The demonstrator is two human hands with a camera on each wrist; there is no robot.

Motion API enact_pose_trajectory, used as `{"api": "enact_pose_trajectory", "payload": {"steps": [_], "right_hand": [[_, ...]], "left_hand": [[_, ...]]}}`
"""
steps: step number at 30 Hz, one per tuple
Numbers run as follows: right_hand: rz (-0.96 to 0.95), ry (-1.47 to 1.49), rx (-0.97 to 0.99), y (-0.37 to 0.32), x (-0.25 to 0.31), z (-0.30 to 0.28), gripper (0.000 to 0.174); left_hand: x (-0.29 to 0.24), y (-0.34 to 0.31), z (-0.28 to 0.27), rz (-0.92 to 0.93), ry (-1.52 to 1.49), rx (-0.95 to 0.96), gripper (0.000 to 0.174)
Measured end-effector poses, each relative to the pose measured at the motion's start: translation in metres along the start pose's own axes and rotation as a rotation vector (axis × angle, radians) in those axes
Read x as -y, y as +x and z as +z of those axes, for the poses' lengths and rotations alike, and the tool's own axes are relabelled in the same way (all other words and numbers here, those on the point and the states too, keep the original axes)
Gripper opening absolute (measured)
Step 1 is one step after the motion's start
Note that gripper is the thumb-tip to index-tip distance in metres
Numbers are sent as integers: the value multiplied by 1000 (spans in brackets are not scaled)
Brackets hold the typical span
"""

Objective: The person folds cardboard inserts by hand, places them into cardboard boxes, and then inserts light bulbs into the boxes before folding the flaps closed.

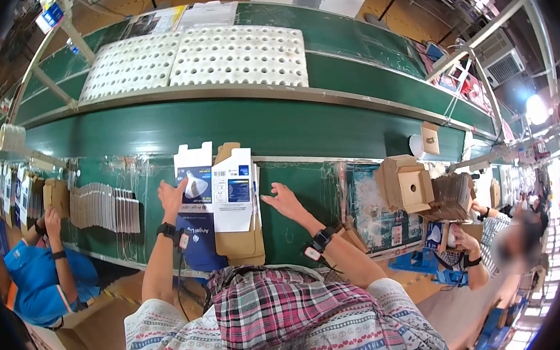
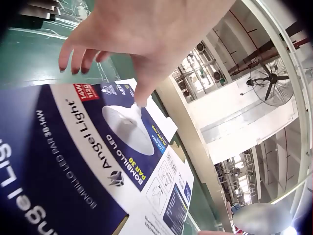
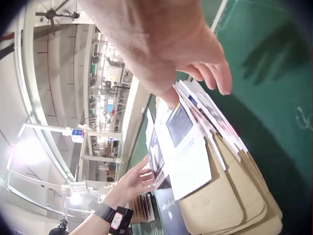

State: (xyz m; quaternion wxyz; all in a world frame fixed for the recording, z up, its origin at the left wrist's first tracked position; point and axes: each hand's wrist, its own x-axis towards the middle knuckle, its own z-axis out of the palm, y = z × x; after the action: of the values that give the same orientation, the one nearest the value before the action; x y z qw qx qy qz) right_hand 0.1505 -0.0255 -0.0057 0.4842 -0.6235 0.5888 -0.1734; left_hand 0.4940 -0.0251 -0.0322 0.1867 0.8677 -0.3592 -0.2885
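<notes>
A stack of flat printed cartons lies on the green table, the top one with a blue panel (image 1: 198, 237) and a white panel (image 1: 233, 208). At its left edge is my left hand (image 1: 171, 197); in the left wrist view the thumb of that hand (image 2: 142, 44) touches the carton's blue face (image 2: 98, 142) near the bulb picture, its fingers extended past the edge. My right hand (image 1: 287, 204) hovers just right of the stack, fingers loosely spread and holding nothing. The right wrist view shows this hand (image 3: 171, 58) over the layered carton edges (image 3: 215, 127).
A row of folded cartons (image 1: 108, 207) stands at left beside a person in blue (image 1: 45, 279). At right are open brown boxes (image 1: 406, 185) and another person's hand (image 1: 466, 239). White perforated foam trays (image 1: 238, 56) lie beyond a metal rail (image 1: 221, 93).
</notes>
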Motion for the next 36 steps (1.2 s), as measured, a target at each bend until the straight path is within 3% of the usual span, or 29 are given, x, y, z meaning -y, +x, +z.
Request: {"api": "enact_pose_trajectory", "payload": {"steps": [3,4,5,6,7,9,10,13,14,17,18,21,22,24,27,28,29,31,32,34,36], "right_hand": [[140,-66,237,10,1,27,67],[96,23,255,12,-4,40,63],[19,-181,216,26,-34,65,57],[32,-250,122,21,-27,71,55],[47,-315,25,15,-20,75,52],[64,-88,104,19,-25,74,50],[75,21,143,20,-28,68,49],[157,323,265,11,-11,51,44],[190,390,274,8,-6,50,41],[82,617,317,18,-1,59,48],[-8,503,316,24,19,59,55],[-163,714,299,32,49,57,50],[-116,825,371,36,56,51,50],[-1,1045,507,34,57,28,50],[280,1424,502,13,33,-3,47],[423,1086,366,7,24,-16,38],[282,561,100,6,3,-16,38],[-34,-503,-386,11,-37,-11,37],[-84,-347,-355,16,-47,-17,33],[-169,-34,-288,15,-45,-31,24],[-207,4,-194,6,-24,-29,22]], "left_hand": [[24,-19,-1,-5,-246,175,72],[35,-13,8,-9,-291,240,67],[44,-10,12,-10,-336,307,63],[27,-22,-4,-80,-463,407,47],[12,-38,-23,-106,-533,456,43],[-13,-55,-49,-137,-674,568,35],[5,-36,-39,-122,-865,819,33],[-1,-43,-42,-81,-771,801,34],[-7,-48,-47,-43,-752,760,44],[-32,-65,-73,265,-545,399,54],[-49,-78,-94,405,-273,260,60],[-114,-156,-148,594,195,-125,52],[-119,-170,-145,670,218,-219,44],[-117,-190,-126,782,312,-272,54],[-78,-188,-58,838,493,-247,68],[-54,-182,-26,878,589,-248,70],[-32,-181,5,920,684,-247,73],[-4,-200,37,783,601,86,81],[4,-201,45,873,713,-10,89],[-2,-199,43,778,561,96,84],[-12,-187,32,707,439,211,73]]}}
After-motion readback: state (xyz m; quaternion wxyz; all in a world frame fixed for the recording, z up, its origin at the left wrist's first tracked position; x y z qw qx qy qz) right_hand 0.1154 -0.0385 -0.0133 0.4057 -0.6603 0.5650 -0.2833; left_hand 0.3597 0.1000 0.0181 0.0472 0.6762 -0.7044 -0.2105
